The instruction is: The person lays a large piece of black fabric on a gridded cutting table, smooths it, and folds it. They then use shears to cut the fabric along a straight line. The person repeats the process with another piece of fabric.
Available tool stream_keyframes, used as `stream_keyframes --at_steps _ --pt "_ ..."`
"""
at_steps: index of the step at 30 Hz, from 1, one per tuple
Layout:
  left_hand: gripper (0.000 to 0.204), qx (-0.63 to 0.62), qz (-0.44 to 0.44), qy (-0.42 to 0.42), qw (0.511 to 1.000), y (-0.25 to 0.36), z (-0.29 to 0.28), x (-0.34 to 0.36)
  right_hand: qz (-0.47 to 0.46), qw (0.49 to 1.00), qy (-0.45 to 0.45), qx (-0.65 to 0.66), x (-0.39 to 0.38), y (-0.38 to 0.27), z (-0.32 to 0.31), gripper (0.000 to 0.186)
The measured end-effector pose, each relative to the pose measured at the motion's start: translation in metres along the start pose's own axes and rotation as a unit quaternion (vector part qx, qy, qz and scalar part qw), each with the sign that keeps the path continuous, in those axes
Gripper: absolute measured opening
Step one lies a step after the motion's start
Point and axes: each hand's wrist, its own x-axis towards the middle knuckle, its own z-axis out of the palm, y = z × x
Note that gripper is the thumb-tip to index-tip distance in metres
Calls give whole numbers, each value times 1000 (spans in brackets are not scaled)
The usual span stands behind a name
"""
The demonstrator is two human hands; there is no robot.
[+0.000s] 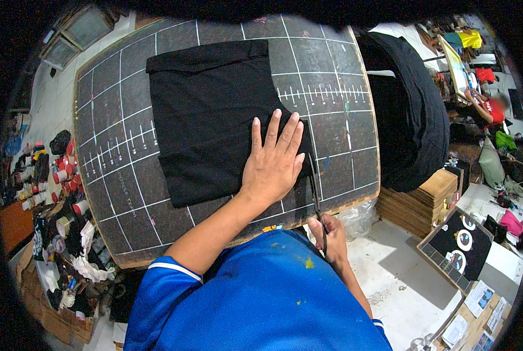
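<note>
A black piece of cloth (pixel 208 117) lies spread on a dark board (pixel 343 134) marked with a white grid and ruler ticks. Flat on its lower right part rests my left hand (pixel 273 155), fingers outstretched and slightly apart. My right hand (pixel 335 240) is closed around the handles of a pair of scissors (pixel 316 190) at the board's near edge. The long blades point away from me, along the cloth's right edge below its curved cutout. Whether they have cloth between them I cannot tell.
A large heap of black fabric (pixel 428 117) hangs beside the board's right edge. Stacked brown boards (pixel 416 202) and a clear plastic bag (pixel 358 219) sit below it. Thread cones (pixel 65 169) crowd the left. A person in red (pixel 492 111) is at the far right.
</note>
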Motion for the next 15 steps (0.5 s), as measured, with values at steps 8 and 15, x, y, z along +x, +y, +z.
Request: stream_keyframes --at_steps 8,15 --pt "68 13 1 1 1000 0 1 -1 4 1000 9 2 1 4 3 56" --pt "68 10 0 3 1000 0 1 0 22 1000 -5 -3 -1 1 -3 51"
